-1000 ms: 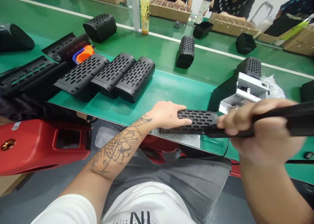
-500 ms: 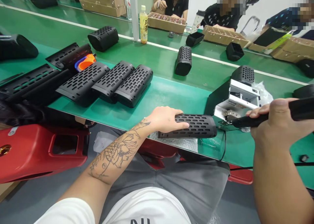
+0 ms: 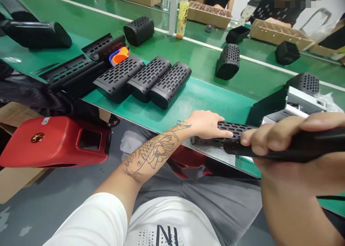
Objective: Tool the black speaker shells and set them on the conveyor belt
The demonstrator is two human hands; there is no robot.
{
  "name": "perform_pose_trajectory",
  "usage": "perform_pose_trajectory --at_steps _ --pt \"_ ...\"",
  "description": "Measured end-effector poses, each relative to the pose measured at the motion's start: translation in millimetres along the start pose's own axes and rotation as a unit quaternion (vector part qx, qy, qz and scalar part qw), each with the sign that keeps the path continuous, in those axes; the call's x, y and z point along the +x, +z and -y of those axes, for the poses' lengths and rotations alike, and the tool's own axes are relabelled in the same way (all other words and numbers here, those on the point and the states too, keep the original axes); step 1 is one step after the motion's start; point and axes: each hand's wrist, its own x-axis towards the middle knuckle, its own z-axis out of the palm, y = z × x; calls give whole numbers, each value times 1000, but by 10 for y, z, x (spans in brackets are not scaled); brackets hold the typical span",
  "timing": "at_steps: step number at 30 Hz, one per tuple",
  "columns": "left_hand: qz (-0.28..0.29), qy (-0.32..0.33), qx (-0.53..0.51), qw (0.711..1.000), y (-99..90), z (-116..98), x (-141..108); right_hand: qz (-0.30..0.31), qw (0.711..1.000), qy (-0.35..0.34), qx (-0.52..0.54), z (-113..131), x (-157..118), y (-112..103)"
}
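A black slotted casing (image 3: 238,128) lies at the bench's front edge on bubble wrap. My left hand (image 3: 206,124) is closed over its left end, thumb on the near side. My right hand (image 3: 291,131) is wrapped around a black electric screwdriver (image 3: 320,141), held level and pointing left. Its nose overlaps the casing's near side; its tip cannot be made out, nor whether it touches. Behind the right hand stands a screw feeder (image 3: 269,104) with a silver front, partly hidden.
Several matching casings (image 3: 171,84) stand left of my left hand. Open casing halves (image 3: 70,69) lie further left, by an orange and blue roll (image 3: 120,56). A yellow drink bottle (image 3: 183,16) stands by the post. A red stool (image 3: 59,141) is below left. People sit opposite behind cardboard boxes (image 3: 208,15).
My right hand has brought the screwdriver left, from the feeder's front to the casing. The left hand keeps its hold on the casing. The view has swung left.
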Motion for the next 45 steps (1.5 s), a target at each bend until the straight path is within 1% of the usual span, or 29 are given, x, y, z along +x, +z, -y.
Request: perform_pose_trajectory --at_steps 2,4,7,12,16,20,25,28,32,34,35,36,38,39,40,41,43,45 --pt "1 12 -3 1000 7 2 8 26 1000 -12 11 -34 18 217" --pt "1 15 2 1000 16 8 27 40 999 -6 7 -87 46 295" --pt "4 23 5 1000 23 18 56 57 998 19 5 -154 73 309" --pt "10 40 -8 999 -11 12 44 93 994 62 15 -192 76 329" --pt "25 51 -11 998 -34 4 20 149 986 69 33 -228 58 291" --pt "24 62 -25 997 -2 24 49 209 974 59 65 -261 45 257" --pt "-5 64 -48 997 77 64 130 215 970 69 85 -307 41 245" --pt "-23 63 -61 996 91 61 151 212 971 71 83 -330 -4 271" --pt "-58 40 -86 994 95 97 64 195 976 66 67 -264 -72 280" --pt "-94 30 -112 989 146 196 -50 158 983 67 60 -187 -32 157" --pt "-115 34 -131 984 193 269 -123 130 988 63 51 -151 19 40" --pt "-130 59 -154 978 256 352 -202 88 995 47 32 -124 89 -115" --pt "-137 127 -190 964 424 521 -364 -25 999 -16 -46 -124 272 -516" --pt "-142 144 -194 960 522 591 -439 -93 988 -66 -102 -155 371 -740" --pt "-161 150 -194 956 624 645 -503 -144 973 -95 -153 -207 464 -962" --pt "-184 149 -190 953 723 681 -554 -178 959 -114 -190 -273 545 -1167" --pt "-241 136 -180 944 888 707 -599 -201 947 -118 -220 -421 650 -1487" --pt "-293 109 -171 934 962 697 -548 -202 950 -104 -214 -543 672 -1662"
